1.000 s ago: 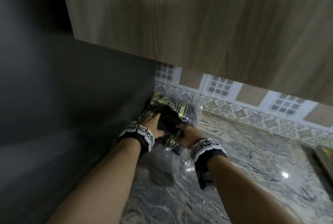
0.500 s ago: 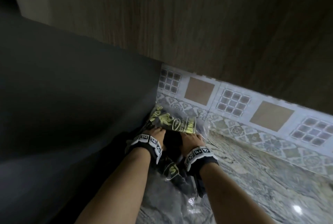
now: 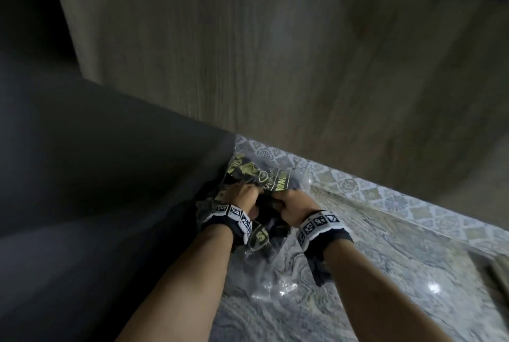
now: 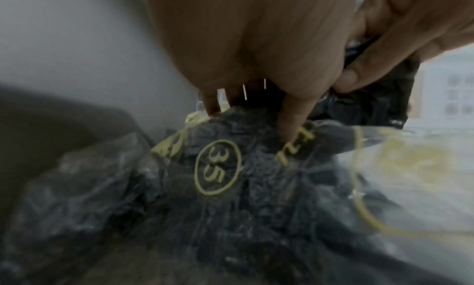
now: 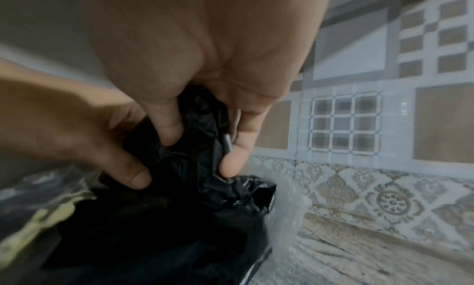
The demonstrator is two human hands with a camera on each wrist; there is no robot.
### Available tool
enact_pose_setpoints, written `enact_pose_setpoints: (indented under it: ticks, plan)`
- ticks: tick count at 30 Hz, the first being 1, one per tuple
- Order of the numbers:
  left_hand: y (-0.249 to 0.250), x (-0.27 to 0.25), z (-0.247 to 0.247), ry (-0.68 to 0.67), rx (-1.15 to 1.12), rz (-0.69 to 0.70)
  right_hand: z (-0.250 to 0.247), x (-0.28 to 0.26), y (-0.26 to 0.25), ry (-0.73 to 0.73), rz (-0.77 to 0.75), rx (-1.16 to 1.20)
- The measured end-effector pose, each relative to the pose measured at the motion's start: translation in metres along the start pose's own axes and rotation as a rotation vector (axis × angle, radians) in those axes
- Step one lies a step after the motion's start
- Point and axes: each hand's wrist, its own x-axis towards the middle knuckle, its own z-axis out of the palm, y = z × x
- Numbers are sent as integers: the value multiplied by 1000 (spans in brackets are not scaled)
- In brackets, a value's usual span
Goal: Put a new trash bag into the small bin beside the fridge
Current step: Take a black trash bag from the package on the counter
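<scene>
The right hand [image 5: 195,70] now pinches a fold of black trash bag [image 5: 195,188], where a second ago it only reached in; the left hand [image 4: 256,52] presses curled fingers on the clear pack [image 4: 218,188], on the bench [image 3: 385,272] against the fridge [image 3: 110,190]. A bag is probably about to come free.

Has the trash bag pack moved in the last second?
No. The trash bag pack still sits in the corner between fridge side and tiled wall.
</scene>
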Motion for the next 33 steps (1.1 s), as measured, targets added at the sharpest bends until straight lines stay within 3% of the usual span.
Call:
enact_pose_setpoints:
  ticks: [3,7,11,14,19,23,28,30,33]
  plan:
    - [13,-21,-19,-8,-79,-31,-26,-29,-2,54,27,74]
    - [32,-52,-46,24,-240,-80,-57,-77,-4,242,90,254]
    - [50,-86,-81,-18,-397,-104,-79,-122,-5,358,320,359]
    - [62,-117,-100,-26,-538,-130,-101,-149,-9,371,400,692]
    - [75,-175,-117,30,-789,-177,-124,-197,-47,257,280,1203]
    - [80,-223,-138,10,-867,-252,-116,-220,-72,102,255,1398]
    - [91,-287,-168,21,-858,-471,-116,-268,-81,-67,143,1381]
    - [108,-312,-171,35,-800,-471,-118,-286,-79,-110,116,1287]
    - [135,-342,-168,179,-601,-441,-138,-313,-88,-29,97,1122]
